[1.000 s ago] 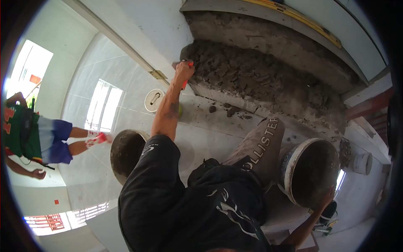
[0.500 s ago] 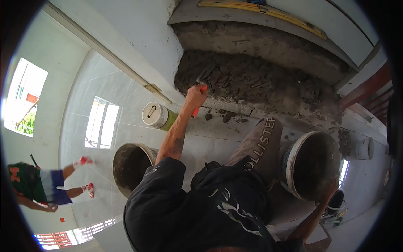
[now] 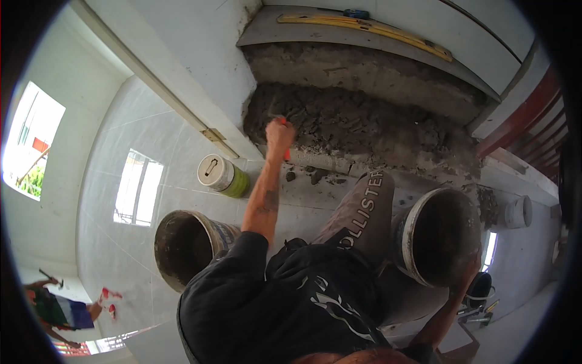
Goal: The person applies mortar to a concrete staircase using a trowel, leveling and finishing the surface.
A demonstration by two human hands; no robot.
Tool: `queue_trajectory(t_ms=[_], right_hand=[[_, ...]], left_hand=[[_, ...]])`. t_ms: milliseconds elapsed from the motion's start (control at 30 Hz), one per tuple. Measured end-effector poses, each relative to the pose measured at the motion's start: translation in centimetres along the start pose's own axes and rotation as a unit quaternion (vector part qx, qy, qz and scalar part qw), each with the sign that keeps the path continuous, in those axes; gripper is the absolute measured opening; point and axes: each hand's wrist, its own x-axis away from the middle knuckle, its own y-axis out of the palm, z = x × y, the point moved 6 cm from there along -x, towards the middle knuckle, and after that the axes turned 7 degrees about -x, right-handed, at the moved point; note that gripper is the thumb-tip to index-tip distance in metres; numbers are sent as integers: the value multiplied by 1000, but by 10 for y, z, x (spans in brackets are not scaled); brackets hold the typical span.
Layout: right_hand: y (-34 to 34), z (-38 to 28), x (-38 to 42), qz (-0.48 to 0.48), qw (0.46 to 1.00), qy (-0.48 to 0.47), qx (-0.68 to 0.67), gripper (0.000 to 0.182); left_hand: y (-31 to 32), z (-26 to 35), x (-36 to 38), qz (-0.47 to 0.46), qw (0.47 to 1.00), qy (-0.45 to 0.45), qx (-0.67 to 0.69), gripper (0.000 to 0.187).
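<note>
**Trowel hand at the mortar step, buckets on tiled floor**

Where the head view looks down over the person's own black shirt [image 3: 291,309], the floor [image 3: 151,145] is glossy pale tile, reflecting bright window shapes. Straight ahead rises a step [image 3: 364,130] heaped with rough, dark, wet mortar; above it a bare grey concrete riser, then a smooth ledge carrying a long yellow level [image 3: 364,27]. A white wall [image 3: 200,48] stands left of the step, with a brass-coloured fitting at its base.

Left hand [image 3: 280,134]: closed in a fist round a red-handled trowel [image 3: 285,153], arm stretched forward, hand at the left front edge of the mortar. Only the red handle shows below the fist; the blade is hidden by the hand and lost against the mortar.

Right hand [image 3: 470,276]: low at the right, at the rim of a mortar-smeared bucket [image 3: 436,242]. Fingers hard to make out in shadow; whether it grips the rim, cannot tell.

A second dirty bucket [image 3: 188,242] lies tipped on the floor to the left, beside the left arm. A small tin with a white lid and green side [image 3: 221,176] lies near the wall base. Mortar crumbs [image 3: 303,176] are scattered just before the step.

Lower left, another person [image 3: 60,309] is partly cut off by the lens edge. A small white tub [image 3: 518,212] sits far right, blurred.
</note>
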Motion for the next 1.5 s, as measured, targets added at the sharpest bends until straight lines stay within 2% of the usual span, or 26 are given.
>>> queue_trajectory(t_ms=[67, 133, 267, 333, 367, 400, 467, 500, 567, 667, 733, 767, 833, 867, 933, 1000, 1033, 1100, 1133, 1200, 1233, 1267, 1300, 1333, 1433, 1500], right_hand=[[-2, 21, -7, -16, 999, 29, 38, 45], [-7, 43, -14, -17, 999, 17, 43, 45], [-3, 18, -11, -19, 996, -55, 65, 44], [-8, 37, -13, -9, 993, -57, 102, 44], [-6, 45, -18, 9, 989, -61, 137, 44], [-3, 47, -20, 6, 989, -60, 135, 44], [-7, 53, -18, -7, 988, -38, 147, 44], [-7, 61, -21, -10, 988, -37, 148, 44], [-7, 72, -27, -36, 955, -124, 267, 44], [-9, 83, -29, -17, 953, -173, 247, 41], [-5, 78, -27, -4, 960, -162, 226, 41], [-8, 71, -24, 12, 966, -151, 208, 41], [-13, 56, -17, 5, 972, -141, 191, 41], [-8, 51, -19, -4, 977, -142, 157, 42], [-9, 44, -20, 0, 970, -154, 186, 44], [-7, 43, -17, 1, 990, 7, 143, 50], [-4, 34, -14, 6, 990, 3, 140, 50], [-3, 15, -9, 52, 982, -70, 170, 50], [-4, 11, -8, 61, 982, -70, 165, 50], [-4, 14, -8, 32, 990, 10, 139, 47], [-1, 25, -15, 33, 990, 12, 139, 47], [-1, 37, -22, 36, 987, -31, 155, 47], [-8, 45, -16, 34, 981, -69, 175, 47], [-17, 47, 1, 23, 980, -56, 188, 47], [-3, 5, -6, 40, 988, -47, 144, 47], [-5, 8, -7, 48, 985, -74, 146, 47]], left_hand=[[3, 1, -26, 1, 1000, 11, -9, 24], [17, -10, -55, -91, 991, -85, 54, 27], [37, -9, -84, 6, 995, -90, 33, 29], [41, -14, -84, -12, 1000, -3, -22, 31], [37, -19, -87, -64, 997, -34, -41, 31], [24, -19, -87, -63, 996, -34, -45, 31], [-2, -37, -77, -56, 992, -113, -28, 29], [0, -55, -88, -52, 997, -65, 6, 31], [1, -77, -104, -75, 993, -92, -27, 31], [-2, -73, -109, -98, 987, -100, -74, 33], [14, -63, -114, -98, 983, 34, -150, 33], [21, -54, -109, -103, 983, 37, -145, 33], [26, -35, -86, -49, 998, -12, -48, 29], [42, -28, -85, -49, 998, -11, -44, 29], [83, -23, -73, -53, 997, -49, -32, 25], [75, 24, -46, -111, 989, -98, 4, 24], [70, 35, -38, -107, 990, -94, 8, 24], [64, 63, -25, -134, 990, -5, 35, 29], [56, 71, -18, -130, 991, 4, 38, 29], [38, 90, -5, -157, 981, 64, 95, 30], [31, 102, 0, -174, 976, 109, 68, 27], [34, 106, -5, -184, 975, 104, 67, 27], [46, 117, -12, -190, 967, 167, 5, 34], [57, 121, -2, -197, 951, 233, -56, 42], [72, 151, -7, -232, 926, 271, -122, 52], [79, 168, -6, -242, 920, 282, -127, 43]])
